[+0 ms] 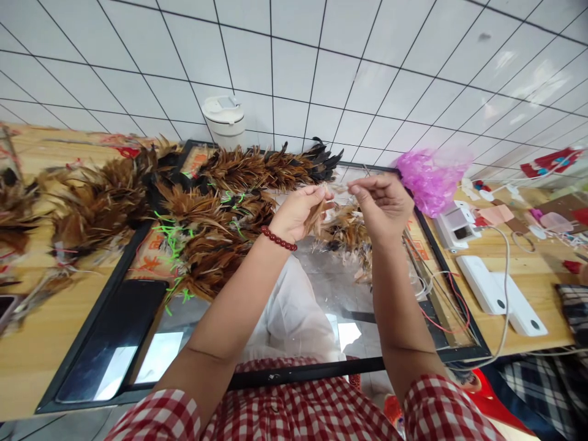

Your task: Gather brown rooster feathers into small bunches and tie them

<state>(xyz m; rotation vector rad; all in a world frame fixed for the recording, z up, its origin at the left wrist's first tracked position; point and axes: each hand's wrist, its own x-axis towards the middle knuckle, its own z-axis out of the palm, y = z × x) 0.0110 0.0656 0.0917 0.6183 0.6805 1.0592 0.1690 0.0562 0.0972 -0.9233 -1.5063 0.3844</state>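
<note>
My left hand [301, 211], with a dark red bead bracelet [278, 239] at the wrist, is closed on a small tuft of light brown feathers [314, 219]. Just to its right, my right hand [386, 199] is raised with thumb and forefinger pinched together; anything between those fingertips is too small to make out. Below and between the hands lies a pile of loose brown feathers [344, 229] on the glass top. Bundles of brown feathers [206, 263], some tied with bright green strips [169, 236], lie left of my left hand. A longer feather bundle [266, 168] with black tips stretches behind.
A black-framed glass panel [312, 370] is set in the wooden table [27, 349]. A dark phone [110, 337] lies at left. White lidded bin [225, 119], purple plastic bag [432, 177], white power strips [500, 294] and cables stand around. A tiled wall [294, 73] rises behind.
</note>
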